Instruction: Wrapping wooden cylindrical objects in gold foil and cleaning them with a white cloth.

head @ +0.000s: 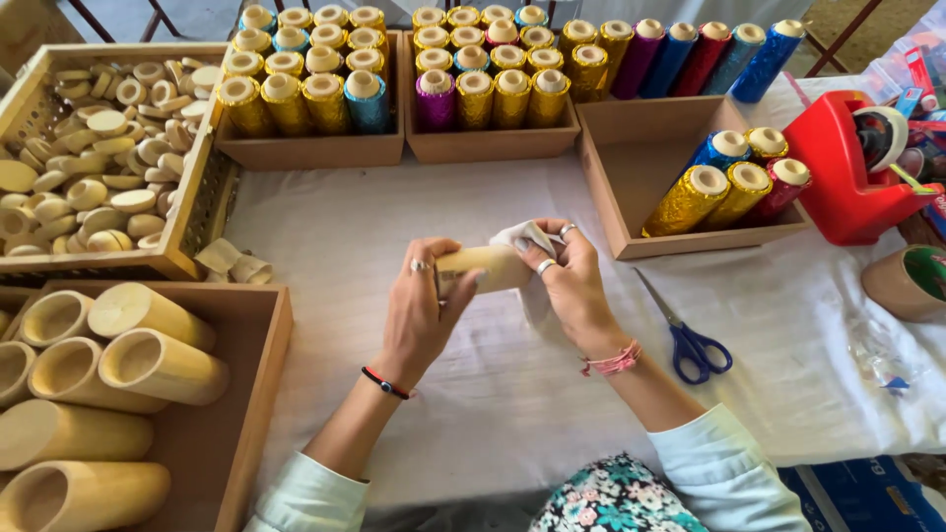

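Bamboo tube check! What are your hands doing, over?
Left hand gripping bamboo tube. Right hand pressing white cloth against its end. Scissors lie clear to the right, nothing blocking.

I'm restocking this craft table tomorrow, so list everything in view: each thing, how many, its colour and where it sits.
Bare wooden tube: one, pale tan, held between both hands at centre.
White cloth: one, pressed on the tube's end.
Plain wooden tubes: about seven, pale tan, box at lower left.
Wooden discs: many, pale tan, mesh tray at upper left.
Foil-wrapped tubes: many, mostly gold, some blue, purple, red, in two boxes and a row at top.
Foil-wrapped tubes in the right box: five, gold, blue, red.
Scissors: one, blue handles, right of the hands.
Tape dispenser: one, red, far right.
Tablecloth: one, white.
Left hand: grips the tube.
Right hand: holds the cloth.
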